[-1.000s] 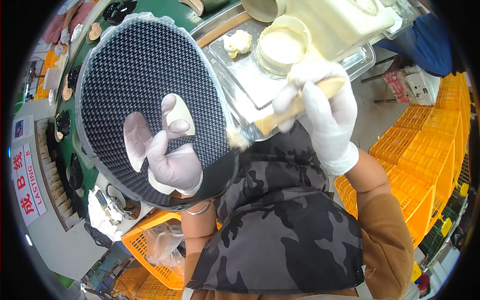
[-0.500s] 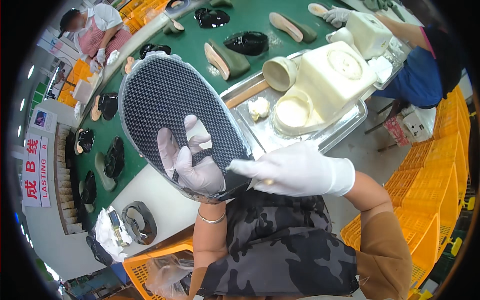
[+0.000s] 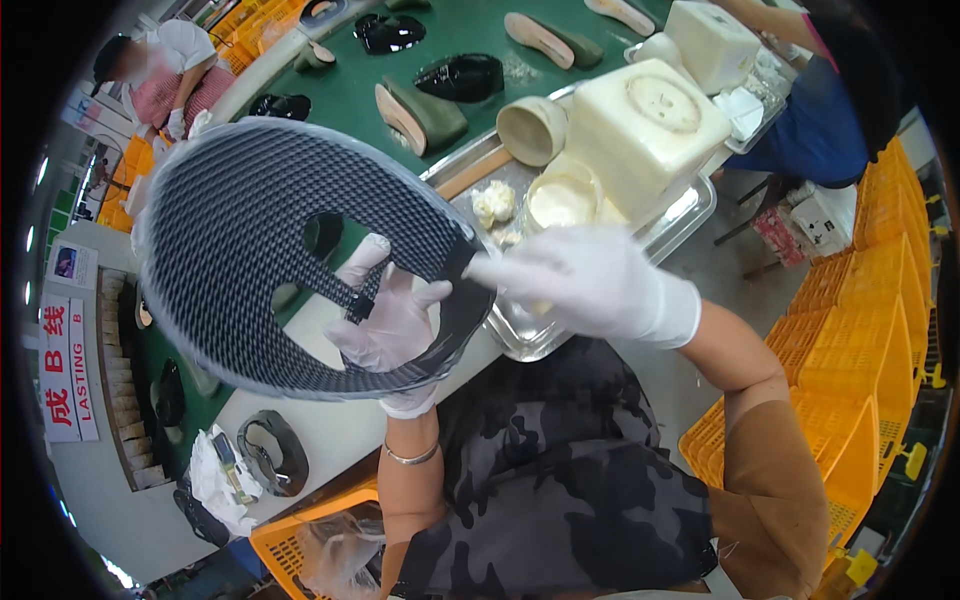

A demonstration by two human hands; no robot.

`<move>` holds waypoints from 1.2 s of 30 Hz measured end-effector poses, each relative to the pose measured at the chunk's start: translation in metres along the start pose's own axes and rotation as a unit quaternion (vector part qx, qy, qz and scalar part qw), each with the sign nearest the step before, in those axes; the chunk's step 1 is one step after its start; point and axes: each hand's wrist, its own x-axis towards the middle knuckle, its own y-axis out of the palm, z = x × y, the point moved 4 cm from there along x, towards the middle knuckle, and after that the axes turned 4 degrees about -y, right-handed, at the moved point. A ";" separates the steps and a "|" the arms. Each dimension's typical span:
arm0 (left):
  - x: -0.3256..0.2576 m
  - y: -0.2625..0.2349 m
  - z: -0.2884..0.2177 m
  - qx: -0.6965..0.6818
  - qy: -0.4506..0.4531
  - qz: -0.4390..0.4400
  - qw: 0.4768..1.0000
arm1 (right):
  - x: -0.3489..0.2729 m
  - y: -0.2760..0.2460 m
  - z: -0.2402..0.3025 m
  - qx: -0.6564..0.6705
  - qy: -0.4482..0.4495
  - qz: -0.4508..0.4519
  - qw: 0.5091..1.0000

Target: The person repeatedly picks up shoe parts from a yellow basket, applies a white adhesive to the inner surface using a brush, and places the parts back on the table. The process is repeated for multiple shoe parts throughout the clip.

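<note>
A shoe upper (image 3: 225, 250), dark with a pale woven pattern and whitish fraying edges, is held up over the near left of the bench. My gloved left hand (image 3: 390, 325) reaches up from below into its opening, fingers curled, and supports it. Two cut-out gaps in the upper show the belt and bench behind. My gloved right hand (image 3: 610, 285) is at the upper's black right end, fingers pressed together. Whatever lies in those fingers is hidden and blurred.
A metal tray (image 3: 690, 215) holds a large cream container (image 3: 640, 125), a cup of whitish paste (image 3: 562, 200) and a crumpled white lump (image 3: 493, 203). Shoe lasts (image 3: 420, 115) stand on the green belt (image 3: 360, 85). Orange crates (image 3: 790, 400) are stacked at right. Two people work across and beside the belt.
The upper has swung left and tilted flatter, so its gaps now show the belt through them. My right hand has stayed at its right end. The whole view has shifted slightly.
</note>
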 end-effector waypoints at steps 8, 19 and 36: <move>-0.040 -0.033 -0.002 0.326 0.142 -0.018 0.934 | 0.017 -0.030 -0.010 0.355 0.094 -0.224 0.903; -0.035 -0.010 0.009 0.614 0.366 0.107 0.691 | 0.006 -0.027 -0.008 0.340 0.187 -0.146 0.910; -0.051 -0.042 0.008 0.579 0.362 0.153 0.714 | -0.011 -0.006 -0.011 0.301 0.175 -0.175 0.921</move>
